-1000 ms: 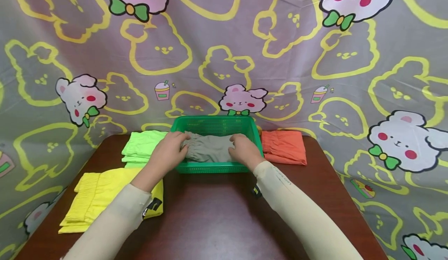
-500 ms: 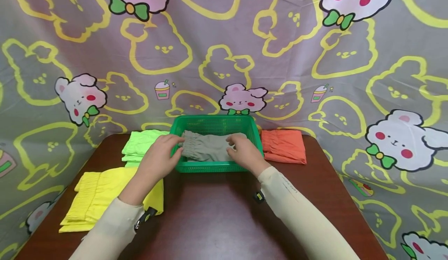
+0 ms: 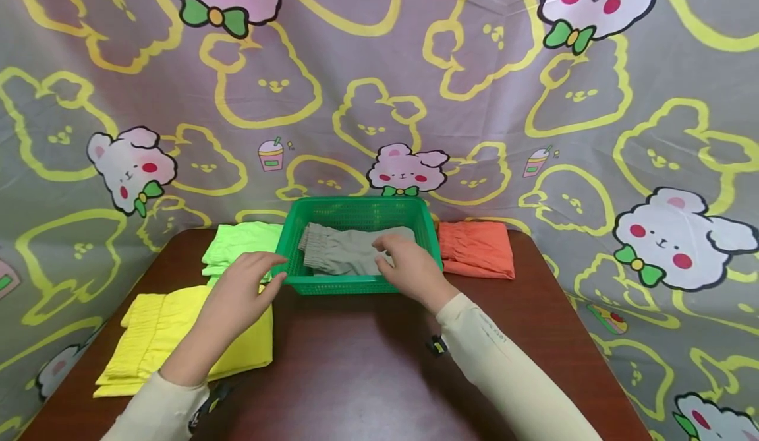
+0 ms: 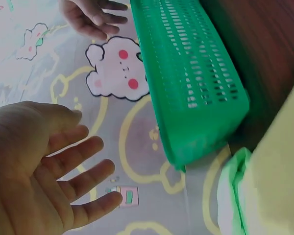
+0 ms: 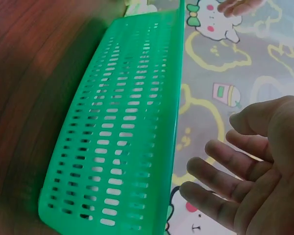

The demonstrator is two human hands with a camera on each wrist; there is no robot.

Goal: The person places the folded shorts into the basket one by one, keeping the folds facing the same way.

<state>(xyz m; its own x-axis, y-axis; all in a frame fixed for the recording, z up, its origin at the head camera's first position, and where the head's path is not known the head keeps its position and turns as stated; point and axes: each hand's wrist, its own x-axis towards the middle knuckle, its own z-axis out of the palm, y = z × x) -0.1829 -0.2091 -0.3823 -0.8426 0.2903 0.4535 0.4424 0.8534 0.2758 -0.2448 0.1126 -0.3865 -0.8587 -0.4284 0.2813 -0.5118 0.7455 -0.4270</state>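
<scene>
A folded grey garment [image 3: 338, 248] with a gathered elastic edge lies inside the green plastic basket [image 3: 340, 287] at the back of the table. My right hand [image 3: 412, 271] hovers over the basket's right front, its fingers loosely bent and holding nothing. It overlaps the garment's right part in the head view. My left hand [image 3: 242, 293] is off the basket's left front corner, above the yellow folded garment [image 3: 243, 349]. Nothing is between its spread, relaxed fingers, as the left wrist view also shows. Only the basket's slotted outer wall [image 5: 117, 132] shows in the right wrist view.
Behind the yellow garment, a folded lime-green garment [image 3: 234, 246] lies left of the basket. A folded orange garment [image 3: 477, 250] sits right of it. All rest on a dark brown table [image 3: 356, 375], with a cartoon-printed curtain [image 3: 379, 65] hanging behind.
My left hand has left the grey garment and moved left and towards me, out of the basket. My right hand has lifted slightly off it. The garment stays in the basket.
</scene>
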